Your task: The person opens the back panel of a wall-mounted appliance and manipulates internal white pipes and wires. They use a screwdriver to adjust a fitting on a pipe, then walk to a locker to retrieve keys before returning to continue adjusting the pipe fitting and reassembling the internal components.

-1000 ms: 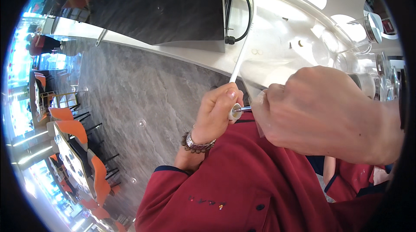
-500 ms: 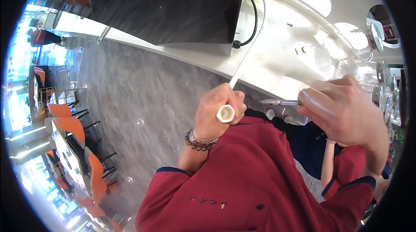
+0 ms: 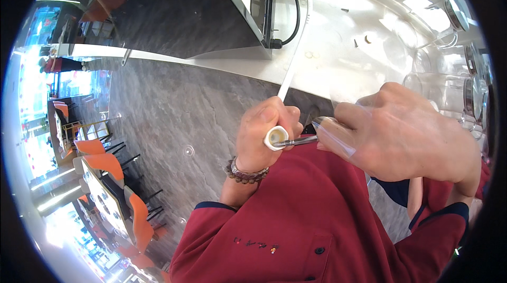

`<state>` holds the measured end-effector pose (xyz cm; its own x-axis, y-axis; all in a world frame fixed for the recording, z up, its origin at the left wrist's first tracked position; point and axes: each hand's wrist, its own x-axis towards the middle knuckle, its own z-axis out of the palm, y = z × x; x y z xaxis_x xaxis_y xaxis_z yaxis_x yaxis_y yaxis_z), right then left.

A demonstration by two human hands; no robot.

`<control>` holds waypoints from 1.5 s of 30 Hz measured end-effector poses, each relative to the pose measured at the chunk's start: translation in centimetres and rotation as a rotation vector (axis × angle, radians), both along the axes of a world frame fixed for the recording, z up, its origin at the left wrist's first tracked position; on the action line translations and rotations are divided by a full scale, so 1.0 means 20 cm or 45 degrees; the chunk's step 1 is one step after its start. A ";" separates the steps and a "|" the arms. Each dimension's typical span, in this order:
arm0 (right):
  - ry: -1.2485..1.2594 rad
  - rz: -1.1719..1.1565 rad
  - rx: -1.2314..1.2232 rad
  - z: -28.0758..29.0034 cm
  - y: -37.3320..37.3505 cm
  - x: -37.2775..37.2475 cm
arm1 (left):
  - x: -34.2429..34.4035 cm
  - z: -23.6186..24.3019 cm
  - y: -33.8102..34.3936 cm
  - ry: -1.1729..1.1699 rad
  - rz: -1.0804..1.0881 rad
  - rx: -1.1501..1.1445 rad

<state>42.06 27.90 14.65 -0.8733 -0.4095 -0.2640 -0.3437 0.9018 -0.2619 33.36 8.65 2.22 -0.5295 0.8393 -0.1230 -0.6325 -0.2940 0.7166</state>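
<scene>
My left hand (image 3: 256, 138), with a beaded bracelet at the wrist, is wrapped round the end of a white hose (image 3: 297, 56). The hose's white hexagonal end fitting (image 3: 275, 138) sticks out of the fist, its opening facing up. My right hand (image 3: 401, 130), covered with thin clear plastic, pinches a slim silver tool (image 3: 302, 140) with a pointed tip. That tip lies at the fitting's opening, seemingly against the inner rim. Whether the tool is tweezers or another kind I cannot make out.
A dark, box-shaped appliance (image 3: 174, 13), its side showing wires and parts, stands on the white counter (image 3: 338, 35). Small loose pieces (image 3: 368, 39) lie there, and several clear jugs (image 3: 441, 72) stand at right. Orange chairs (image 3: 140, 214) are at left; another person (image 3: 417, 198) stands close on the right.
My right hand has come left and brought the tool's tip to the fitting. My left hand stays on the hose. The view has shifted, showing the appliance's inside parts.
</scene>
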 end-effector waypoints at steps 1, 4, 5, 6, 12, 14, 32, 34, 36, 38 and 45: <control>0.007 0.058 0.051 0.03 0.01 -0.01 | 0.00 0.00 0.00 0.034 0.001 0.013; 0.004 0.183 0.115 0.08 0.03 -0.05 | 0.00 0.00 0.01 0.097 0.003 0.044; -0.013 0.192 0.078 0.08 0.04 -0.06 | 0.00 -0.01 0.01 0.092 0.004 0.051; -0.031 0.202 0.041 0.09 0.04 -0.08 | 0.00 -0.01 0.00 0.087 0.004 0.058; 0.005 0.178 0.234 0.18 -0.04 -0.06 | 0.05 0.03 0.05 0.193 0.207 -0.137; 0.094 0.168 0.351 0.19 -0.09 -0.03 | 0.07 -0.01 0.05 0.114 0.214 -0.121; 0.434 -1.209 0.096 -0.93 0.43 0.40 | 0.20 -0.02 0.37 0.090 -0.548 0.520; 0.426 -1.215 0.138 -1.04 0.46 0.45 | 0.21 0.00 0.46 0.260 -0.569 0.406; 0.511 -1.172 0.160 -1.13 0.47 0.48 | 0.23 0.01 0.52 0.383 -0.561 0.301; 0.613 -1.132 0.195 -1.22 0.49 0.49 | 0.23 -0.02 0.57 0.463 -0.516 0.251; 0.825 -1.181 0.085 -1.29 0.50 0.45 | 0.36 -0.09 0.74 0.694 -0.314 0.147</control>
<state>51.15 37.92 -11.22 -0.8127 0.4648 0.3513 0.4112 0.8848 -0.2192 40.61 23.52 0.43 -0.2792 0.9369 0.2105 -0.2428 -0.2810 0.9285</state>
